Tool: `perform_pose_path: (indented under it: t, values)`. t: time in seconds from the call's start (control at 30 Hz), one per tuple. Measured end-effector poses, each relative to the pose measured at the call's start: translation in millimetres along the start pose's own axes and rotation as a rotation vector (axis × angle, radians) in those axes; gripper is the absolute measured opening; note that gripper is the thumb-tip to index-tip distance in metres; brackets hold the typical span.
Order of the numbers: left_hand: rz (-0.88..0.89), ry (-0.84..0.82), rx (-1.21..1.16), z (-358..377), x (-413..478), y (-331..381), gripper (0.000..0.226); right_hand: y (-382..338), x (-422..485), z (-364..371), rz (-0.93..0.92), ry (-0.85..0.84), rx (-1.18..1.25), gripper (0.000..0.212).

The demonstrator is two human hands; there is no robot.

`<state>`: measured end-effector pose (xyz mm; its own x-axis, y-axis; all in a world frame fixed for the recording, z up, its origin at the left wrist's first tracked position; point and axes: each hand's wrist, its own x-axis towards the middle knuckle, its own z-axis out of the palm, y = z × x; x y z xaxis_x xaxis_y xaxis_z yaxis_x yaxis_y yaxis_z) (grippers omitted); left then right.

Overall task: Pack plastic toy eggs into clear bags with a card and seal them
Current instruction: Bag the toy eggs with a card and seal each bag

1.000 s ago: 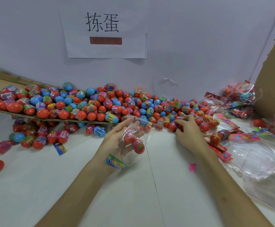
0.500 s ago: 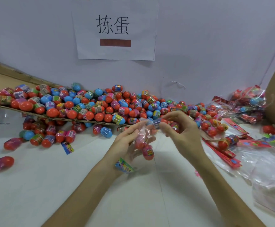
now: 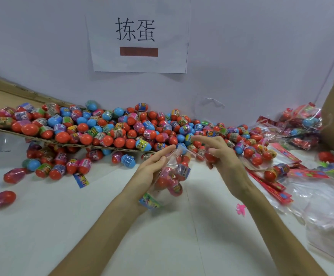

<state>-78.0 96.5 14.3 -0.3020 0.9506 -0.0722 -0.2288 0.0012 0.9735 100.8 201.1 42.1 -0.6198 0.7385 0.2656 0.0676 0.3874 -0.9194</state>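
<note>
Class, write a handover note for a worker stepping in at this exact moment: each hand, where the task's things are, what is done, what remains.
Left hand holds the clear bag above the table, with several eggs inside and a card at its bottom end.
Right hand grips a red egg beside the bag's mouth.
The loose egg pile is behind the hands, the packed bags far right, the empty bags near right.
Done: card in, bag partly filled.
Left: drop this egg in, finish filling, seal.
</note>
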Motion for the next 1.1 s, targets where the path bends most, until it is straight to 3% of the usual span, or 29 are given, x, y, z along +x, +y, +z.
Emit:
perform_pose_path:
  t: [0.07, 0.13, 0.27, 0.5, 0.67, 0.73, 0.87, 1.0, 1.1]
  values:
    - [-0.002, -0.011, 0.008, 1, -1, 0, 0.041, -3, -3, -1, -0.066, 0.064, 0.005, 0.048]
    - [-0.001, -0.014, 0.027, 1, -3, -1, 0.041, -3, -4, 1, -0.158, 0.153, -0.063, 0.042]
    - [0.000, -0.036, -0.014, 4, -4, -5, 0.040, 0, -6, 8, -0.235, 0.297, 0.023, 0.032]
    - [0.012, -0.041, -0.129, 4, -4, -7, 0.053, 13, -9, 30, -0.353, 0.224, -0.299, 0.008]
    - [0.030, 0.003, -0.225, 0, -2, -12, 0.046, 18, -11, 28, -0.278, -0.101, -0.490, 0.048]
    - [0.029, 0.002, -0.249, -1, -2, -13, 0.042, 18, -11, 27, -0.265, -0.143, -0.499, 0.054]
    - [0.061, -0.062, -0.215, 3, -7, -10, 0.038, 14, -13, 33, -0.368, -0.049, -0.416, 0.057]
    - [0.041, -0.147, -0.215, 4, -10, -6, 0.058, 12, -14, 40, -0.442, 0.004, -0.287, 0.056]
    - [0.065, -0.026, 0.015, 7, -9, -7, 0.058, 13, -14, 39, -0.440, 0.048, -0.321, 0.052]
